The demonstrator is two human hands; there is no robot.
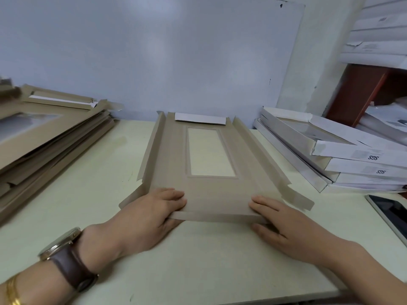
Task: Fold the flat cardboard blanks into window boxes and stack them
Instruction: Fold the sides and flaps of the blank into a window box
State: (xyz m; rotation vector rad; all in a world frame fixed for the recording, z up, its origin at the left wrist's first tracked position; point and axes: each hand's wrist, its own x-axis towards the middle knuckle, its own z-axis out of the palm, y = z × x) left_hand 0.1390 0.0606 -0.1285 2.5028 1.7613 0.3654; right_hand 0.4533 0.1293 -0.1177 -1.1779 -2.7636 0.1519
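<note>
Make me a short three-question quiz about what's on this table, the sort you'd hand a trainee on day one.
1. True or false: both hands are on the near edge of the cardboard blank.
2. Which pile sits on the person's left? A) folded white boxes B) flat brown blanks C) phones
3. Fill in: the long side flaps of the blank are tilted ____, not lying flat.

Key
1. True: the left hand and right hand grip the near flap.
2. B: the flat brown blanks lie left; the folded white boxes are stacked right.
3. Up.
</note>
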